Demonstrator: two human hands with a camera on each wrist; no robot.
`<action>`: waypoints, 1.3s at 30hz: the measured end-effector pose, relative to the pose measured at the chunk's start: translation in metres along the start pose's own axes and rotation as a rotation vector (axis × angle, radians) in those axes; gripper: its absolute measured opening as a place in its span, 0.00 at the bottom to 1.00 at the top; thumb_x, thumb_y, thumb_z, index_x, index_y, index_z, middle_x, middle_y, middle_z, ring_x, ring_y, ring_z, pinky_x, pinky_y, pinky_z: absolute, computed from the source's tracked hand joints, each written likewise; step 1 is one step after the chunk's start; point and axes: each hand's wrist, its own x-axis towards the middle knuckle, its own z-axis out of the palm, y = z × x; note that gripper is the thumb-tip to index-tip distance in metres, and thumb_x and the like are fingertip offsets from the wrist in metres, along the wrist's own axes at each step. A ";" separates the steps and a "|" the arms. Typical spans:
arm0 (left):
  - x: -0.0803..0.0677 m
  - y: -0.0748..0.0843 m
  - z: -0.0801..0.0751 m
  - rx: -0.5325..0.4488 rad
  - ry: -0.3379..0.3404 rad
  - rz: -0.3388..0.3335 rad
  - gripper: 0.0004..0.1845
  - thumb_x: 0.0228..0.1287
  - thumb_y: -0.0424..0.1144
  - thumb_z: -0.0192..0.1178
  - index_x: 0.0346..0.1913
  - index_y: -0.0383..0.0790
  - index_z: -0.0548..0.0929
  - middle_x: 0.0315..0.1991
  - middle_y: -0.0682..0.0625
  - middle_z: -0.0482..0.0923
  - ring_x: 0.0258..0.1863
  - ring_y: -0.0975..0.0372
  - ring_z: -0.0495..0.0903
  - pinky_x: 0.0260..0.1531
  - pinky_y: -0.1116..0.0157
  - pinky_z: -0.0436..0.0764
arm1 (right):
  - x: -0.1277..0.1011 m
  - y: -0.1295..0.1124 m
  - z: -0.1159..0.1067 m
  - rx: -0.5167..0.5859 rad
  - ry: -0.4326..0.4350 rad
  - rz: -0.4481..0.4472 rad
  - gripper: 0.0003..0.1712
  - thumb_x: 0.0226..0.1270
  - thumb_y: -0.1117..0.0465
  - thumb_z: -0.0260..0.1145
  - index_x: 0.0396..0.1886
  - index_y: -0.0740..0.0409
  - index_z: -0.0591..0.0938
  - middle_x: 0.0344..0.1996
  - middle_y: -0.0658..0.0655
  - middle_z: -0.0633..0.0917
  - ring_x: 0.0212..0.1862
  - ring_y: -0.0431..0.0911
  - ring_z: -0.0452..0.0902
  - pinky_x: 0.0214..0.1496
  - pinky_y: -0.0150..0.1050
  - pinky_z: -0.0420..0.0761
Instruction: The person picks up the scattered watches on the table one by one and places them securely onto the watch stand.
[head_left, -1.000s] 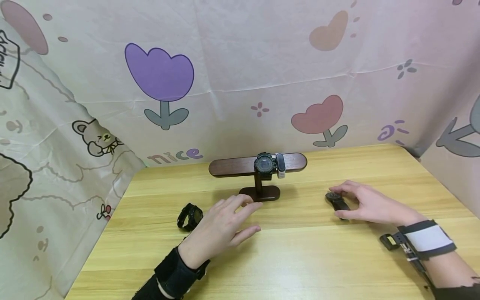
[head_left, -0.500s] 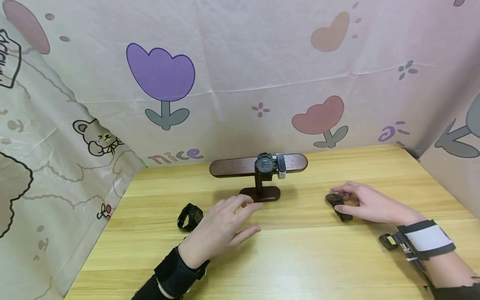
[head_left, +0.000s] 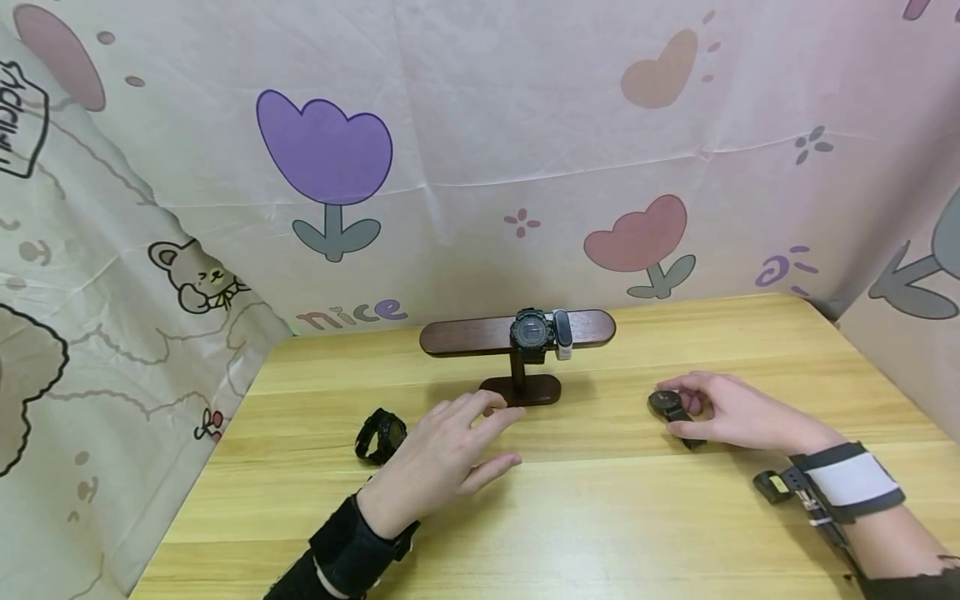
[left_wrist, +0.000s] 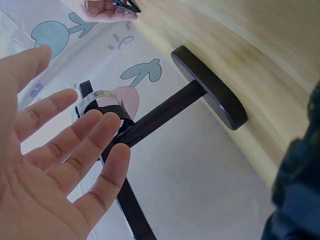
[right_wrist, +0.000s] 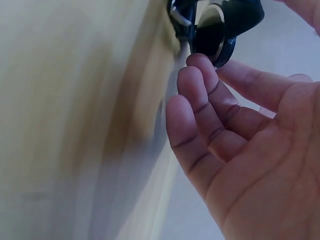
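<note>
At the right of the table, my right hand (head_left: 738, 412) grips a black wristwatch (head_left: 666, 404), thumb on its strap and fingertips along its far side. The right wrist view shows the underside of this watch (right_wrist: 212, 32) at the fingertips, its strap curving away. My left hand (head_left: 442, 454) hovers with relaxed, spread fingers before a dark wooden watch stand (head_left: 465, 334), holding nothing. On the stand's bar sit a dark digital watch (head_left: 531, 331) and, right beside it, a slim fitness band (head_left: 562, 331). In the left wrist view the fingers overlap the stand's bar.
Another black watch (head_left: 381, 436) stands on its looped strap, left of my left hand. The wood-grain table (head_left: 600, 525) meets a printed cloth backdrop (head_left: 465, 108) behind the stand and at both sides.
My right thumb has shifted along the strap, and the watch in that hand has turned slightly on the table. My left hand and the stand stay as they were.
</note>
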 end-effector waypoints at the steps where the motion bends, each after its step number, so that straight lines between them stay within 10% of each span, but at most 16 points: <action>1: 0.000 0.000 0.000 0.000 0.000 0.000 0.28 0.72 0.52 0.71 0.70 0.48 0.81 0.58 0.49 0.82 0.42 0.63 0.81 0.40 0.65 0.85 | 0.000 0.000 0.000 0.013 -0.004 0.011 0.37 0.60 0.49 0.83 0.63 0.66 0.84 0.33 0.43 0.78 0.35 0.31 0.71 0.36 0.31 0.77; 39: 0.000 -0.001 -0.001 -0.007 0.000 -0.004 0.27 0.72 0.51 0.71 0.69 0.47 0.81 0.58 0.49 0.82 0.44 0.62 0.82 0.41 0.64 0.86 | 0.003 -0.015 -0.008 0.135 -0.089 -0.014 0.32 0.57 0.62 0.84 0.58 0.74 0.85 0.34 0.46 0.84 0.36 0.30 0.77 0.37 0.31 0.85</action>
